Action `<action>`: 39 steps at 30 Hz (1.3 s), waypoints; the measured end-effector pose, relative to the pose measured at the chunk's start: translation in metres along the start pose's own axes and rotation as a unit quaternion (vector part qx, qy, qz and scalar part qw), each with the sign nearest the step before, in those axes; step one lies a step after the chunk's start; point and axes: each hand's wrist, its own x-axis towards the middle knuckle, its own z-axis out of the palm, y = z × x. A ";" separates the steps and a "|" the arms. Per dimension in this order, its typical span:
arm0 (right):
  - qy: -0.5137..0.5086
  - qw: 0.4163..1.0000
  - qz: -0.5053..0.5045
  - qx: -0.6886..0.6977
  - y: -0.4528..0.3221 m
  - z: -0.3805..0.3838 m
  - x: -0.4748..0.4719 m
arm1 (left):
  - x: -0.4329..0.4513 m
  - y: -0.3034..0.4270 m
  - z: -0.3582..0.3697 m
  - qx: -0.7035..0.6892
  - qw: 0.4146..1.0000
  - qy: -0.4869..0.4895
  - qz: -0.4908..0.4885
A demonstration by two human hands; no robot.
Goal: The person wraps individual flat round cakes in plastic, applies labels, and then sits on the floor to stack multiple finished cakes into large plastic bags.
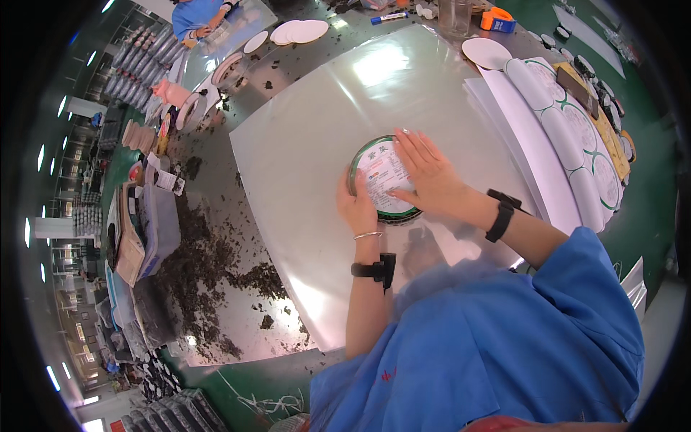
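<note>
A round, flat package [384, 183] with a white, green-rimmed printed label lies on a stack of clear plastic film sheets [302, 146]. Dark contents show along its lower edge. My left hand [358, 201] grips its left side, thumb over the label and fingers around the outside. Flat across the label's right part rests my right hand [432, 171], fingers stretched towards the far rim and thumb apart. Its palm covers some of the print.
Dark dried flakes [200, 264] litter the metal table left of the film, beside a grey plastic bin [162, 221]. Green-ringed label sheets [575, 129] lie at right. White discs [299, 32], a blue marker [390, 18] and an orange tape dispenser [498, 20] are behind. Another person [197, 19] sits far left.
</note>
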 end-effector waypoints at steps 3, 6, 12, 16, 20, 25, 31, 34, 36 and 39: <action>0.016 1.000 -0.003 0.009 -0.005 0.004 -0.005 | 0.005 -0.005 -0.010 0.009 0.998 -0.051 -0.025; 0.045 0.993 0.013 0.112 0.007 0.006 -0.002 | 0.006 0.020 -0.022 -0.189 0.965 -0.142 -0.117; 0.131 0.746 0.190 0.624 0.013 0.004 -0.003 | -0.002 0.004 -0.033 -0.311 0.904 -0.189 -0.225; 0.096 0.748 0.212 0.622 0.031 0.016 -0.001 | -0.012 0.022 -0.036 -0.401 0.843 -0.211 -0.289; 0.056 0.703 0.166 0.689 0.046 0.005 0.003 | -0.016 0.010 -0.040 -0.459 0.822 -0.229 -0.248; 0.102 0.765 0.045 0.634 0.050 -0.048 -0.007 | -0.024 0.044 -0.012 -0.349 0.882 -0.136 -0.286; 0.137 0.800 0.196 0.551 0.107 -0.091 -0.011 | 0.008 -0.029 -0.063 -0.182 0.979 0.001 -0.087; 0.426 0.555 0.219 0.680 0.193 -0.112 -0.049 | 0.000 0.001 -0.086 -0.074 0.997 0.007 -0.007; 0.429 0.634 0.260 0.588 0.216 -0.150 -0.103 | -0.006 0.012 -0.109 -0.049 0.998 0.030 0.000; 0.392 0.779 0.434 0.226 0.270 -0.140 -0.205 | -0.013 0.020 -0.119 -0.059 0.998 0.028 -0.008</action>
